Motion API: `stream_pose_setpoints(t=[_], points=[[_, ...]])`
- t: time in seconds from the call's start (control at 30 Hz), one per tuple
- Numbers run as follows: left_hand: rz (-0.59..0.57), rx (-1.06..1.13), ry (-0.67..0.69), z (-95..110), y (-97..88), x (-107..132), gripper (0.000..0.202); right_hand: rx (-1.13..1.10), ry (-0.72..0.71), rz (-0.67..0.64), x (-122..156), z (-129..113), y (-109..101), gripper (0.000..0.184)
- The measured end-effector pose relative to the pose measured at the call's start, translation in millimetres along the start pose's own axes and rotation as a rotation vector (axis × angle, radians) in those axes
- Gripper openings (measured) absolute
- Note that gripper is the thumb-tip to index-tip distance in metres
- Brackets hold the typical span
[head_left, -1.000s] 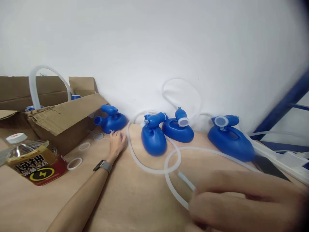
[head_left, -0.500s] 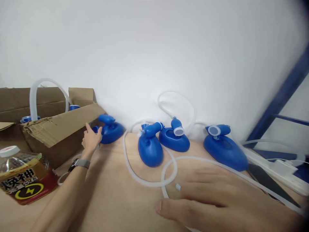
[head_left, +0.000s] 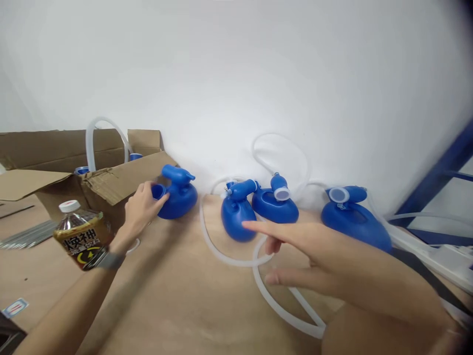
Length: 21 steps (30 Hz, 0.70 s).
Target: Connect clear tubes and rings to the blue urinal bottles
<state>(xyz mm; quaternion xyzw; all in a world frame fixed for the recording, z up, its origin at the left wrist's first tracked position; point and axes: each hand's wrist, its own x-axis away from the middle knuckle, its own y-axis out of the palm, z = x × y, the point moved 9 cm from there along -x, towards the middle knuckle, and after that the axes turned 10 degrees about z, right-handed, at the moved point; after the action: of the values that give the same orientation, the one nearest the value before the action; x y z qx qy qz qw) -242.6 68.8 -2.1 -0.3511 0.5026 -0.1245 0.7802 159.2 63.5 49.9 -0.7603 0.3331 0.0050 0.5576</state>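
I see my left hand (head_left: 142,209) gripping the neck of the leftmost blue container (head_left: 177,195), which sits on the wooden table (head_left: 185,305) beside the cardboard box (head_left: 107,185). My right hand (head_left: 318,261) hangs open, fingers spread, above the clear tube (head_left: 281,308), well apart from that container.

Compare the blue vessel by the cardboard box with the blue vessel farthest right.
The left vessel has an open blue spout, held by the left hand; the right vessel has a white-capped spout and no hand on it. No tube shows on the left vessel; a clear tube runs beside the right vessel. Both are blue plastic.
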Motion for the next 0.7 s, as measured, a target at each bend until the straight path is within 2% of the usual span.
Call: stream_pose_setpoints(t=[0.07, 0.13, 0.17, 0.23, 0.33, 0.43, 0.5, 0.53, 0.6, 0.7], points=[[0.050, 0.032, 0.057, 2, -36.4, 21, 0.058, -0.065, 0.053, -0.040, -10, 9, 3, 0.062], [0.048, 0.098, 0.089, -2, -66.1, 45, 0.062, -0.101, 0.068, -0.047, -20, 18, 5, 0.064], [0.048, 0.129, 0.061, -9, -78.4, 58, 0.065, -0.103, 0.072, -0.041, -25, 22, 5, 0.064], [-0.032, 0.233, -0.016, -22, -89.4, 85, 0.069, -0.080, 0.061, 0.004, -33, 29, 4, 0.061], [-0.140, 0.434, -0.047, -24, -92.0, 127, 0.064, -0.040, -0.028, 0.197, -37, 25, -12, 0.045], [-0.110, 0.529, 0.064, -7, -96.1, 161, 0.055, -0.103, -0.193, 0.429, -22, 2, -41, 0.029], [-0.122, 0.564, 0.156, 8, -92.0, 176, 0.053, -0.186, -0.282, 0.499, -8, -17, -61, 0.024], [-0.159, 0.582, 0.192, 15, -86.1, 182, 0.053, -0.214, -0.303, 0.492, -4, -26, -70, 0.023], [-0.256, 0.619, 0.237, 28, -70.2, 189, 0.053, -0.202, -0.278, 0.391, -2, -38, -82, 0.027], [-0.312, 0.626, 0.299, 44, -51.8, 187, 0.054, -0.020, -0.091, 0.102, 0, -30, -76, 0.040]])
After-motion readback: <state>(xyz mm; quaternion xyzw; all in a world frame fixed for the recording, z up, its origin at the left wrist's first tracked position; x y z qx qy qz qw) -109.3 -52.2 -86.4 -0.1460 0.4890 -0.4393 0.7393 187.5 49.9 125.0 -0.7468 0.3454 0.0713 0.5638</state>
